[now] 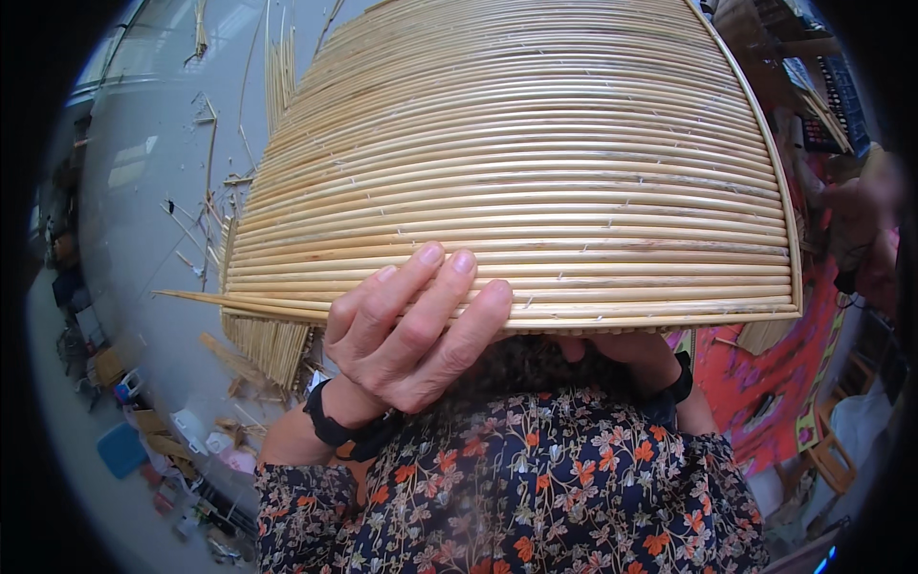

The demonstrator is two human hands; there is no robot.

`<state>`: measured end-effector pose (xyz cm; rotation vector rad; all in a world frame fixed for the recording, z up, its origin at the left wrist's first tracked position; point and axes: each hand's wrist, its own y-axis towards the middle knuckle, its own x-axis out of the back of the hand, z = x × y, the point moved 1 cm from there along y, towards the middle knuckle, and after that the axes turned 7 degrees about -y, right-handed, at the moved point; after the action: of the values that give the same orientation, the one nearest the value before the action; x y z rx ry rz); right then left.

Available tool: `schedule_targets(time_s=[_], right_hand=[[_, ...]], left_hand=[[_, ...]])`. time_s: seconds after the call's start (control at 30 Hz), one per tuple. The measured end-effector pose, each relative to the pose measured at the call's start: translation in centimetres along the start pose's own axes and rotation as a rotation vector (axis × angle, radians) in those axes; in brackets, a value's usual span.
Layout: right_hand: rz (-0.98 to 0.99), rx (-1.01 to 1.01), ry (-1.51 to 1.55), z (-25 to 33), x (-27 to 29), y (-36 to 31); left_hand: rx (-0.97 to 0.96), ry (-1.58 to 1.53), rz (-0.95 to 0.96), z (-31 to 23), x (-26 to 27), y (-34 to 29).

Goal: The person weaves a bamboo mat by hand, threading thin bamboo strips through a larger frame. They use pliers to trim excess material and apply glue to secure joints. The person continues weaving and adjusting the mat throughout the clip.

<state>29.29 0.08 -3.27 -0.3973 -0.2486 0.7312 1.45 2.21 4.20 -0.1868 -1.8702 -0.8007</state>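
Observation:
A large mat (535, 153) of pale reed or straw stalks, laid side by side and caught with small stitches, fills the view in front of me. A bound rim (765, 143) runs down its right side. My left hand (411, 330) closes over the near edge, fingers lying across the top stalks and thumb hidden underneath. From beside that hand a pointed stalk (220, 302) sticks out to the left, past the mat. Below the near edge is my right hand (631, 352), mostly covered by the mat; only its back and one fingertip show.
Loose stalks and scraps (206, 206) litter the grey floor to the left. A stack of cut stalks (263, 346) lies under the mat's left corner. On the right are a red patterned cloth (755, 383) and a wooden stool (832, 464). A blue bin (120, 450) stands far left.

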Motion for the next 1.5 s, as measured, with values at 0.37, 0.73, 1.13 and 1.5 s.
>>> schedule_targets(time_s=[0.37,0.73,1.13,1.5], right_hand=[[0.026,0.02,0.031,0.4,-0.3,0.1],[0.039,0.039,0.03,0.5,0.0,0.8],[0.05,0.038,0.054,-0.4,-0.4,1.8],[-0.051,0.043,0.617,4.9,0.3,1.5]], left_hand=[[-0.03,-0.078,0.061,0.0,0.4,0.1],[-0.017,-0.063,0.072,-0.1,0.4,0.1],[0.007,-0.032,0.023,0.1,-0.3,0.1],[-0.024,-0.017,-0.008,0.2,-0.8,-0.4]])
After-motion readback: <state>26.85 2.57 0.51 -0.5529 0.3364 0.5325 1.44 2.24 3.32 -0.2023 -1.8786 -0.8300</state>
